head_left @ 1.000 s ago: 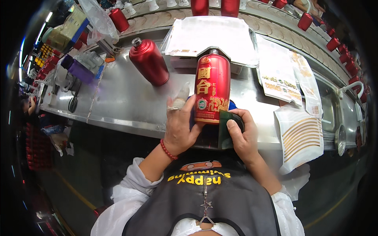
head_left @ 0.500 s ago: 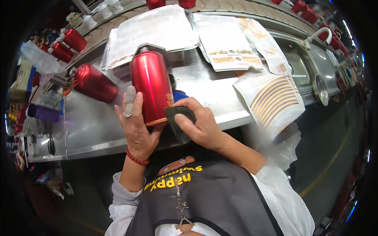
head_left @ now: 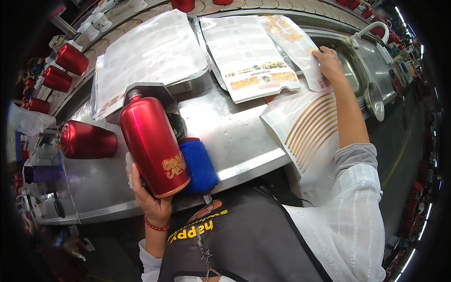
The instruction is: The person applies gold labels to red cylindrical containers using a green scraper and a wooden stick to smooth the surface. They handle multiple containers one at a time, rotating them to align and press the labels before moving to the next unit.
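A shiny red metal bottle lies tilted with its neck against a grey metal stand. Gold lettering shows low on its right side. My left hand is wrapped round the bottle's base from the left, its thumb side partly hidden beneath. Stretched out to the far right, my right hand has its fingers closed at the edge of a white decal sheet with gold print, beside the sink. The fingertips are partly hidden. Beside the bottle sits a blue cloth pad.
A second red bottle lies on the left. White paper sheets and a stack of printed decal sheets cover the back. A gold-striped sheet hangs over the front edge, near a sink and a metal strainer.
My right hand has left the bottle and moved far right to the decal sheet. The dark flat scraper it held no longer shows. Gold lettering is now uncovered on the bottle.
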The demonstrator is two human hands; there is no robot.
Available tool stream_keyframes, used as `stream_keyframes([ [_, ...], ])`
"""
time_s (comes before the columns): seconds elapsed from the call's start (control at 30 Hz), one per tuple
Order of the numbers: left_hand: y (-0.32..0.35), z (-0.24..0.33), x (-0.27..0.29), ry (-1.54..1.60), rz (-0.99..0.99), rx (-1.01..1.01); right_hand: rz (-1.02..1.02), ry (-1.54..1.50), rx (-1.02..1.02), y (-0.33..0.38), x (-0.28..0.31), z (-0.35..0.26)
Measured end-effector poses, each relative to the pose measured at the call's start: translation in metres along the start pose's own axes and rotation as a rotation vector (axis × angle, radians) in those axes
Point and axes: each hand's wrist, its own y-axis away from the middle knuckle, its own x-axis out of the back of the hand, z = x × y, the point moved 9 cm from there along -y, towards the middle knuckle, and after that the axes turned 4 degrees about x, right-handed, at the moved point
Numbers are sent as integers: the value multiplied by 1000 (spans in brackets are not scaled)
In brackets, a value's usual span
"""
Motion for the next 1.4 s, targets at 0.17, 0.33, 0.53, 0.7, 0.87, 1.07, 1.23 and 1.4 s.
stream_keyframes([
  [0.17,3,-2,1,-7,9,7,-290,-531,-424,-42,-61,72],
  [0.33,-2,3,0,25,-2,7,-169,-1122,-576,-45,-104,114],
  [0.53,-1,-1,3,-99,-12,2,338,-201,72,-80,-16,55],
  [0.7,-15,7,3,-157,-63,-45,-229,-545,112,-109,-58,-65],
  [0.87,-19,20,17,-188,-6,-88,213,0,431,-90,-25,-127],
  [1.07,-28,30,13,-192,-8,-137,32,-780,750,16,151,-271],
  [1.23,-23,17,12,-136,-16,-111,-183,-933,1191,119,218,-399],
  [1.4,-27,13,14,-44,-135,-108,-58,-826,1119,129,193,-437],
])
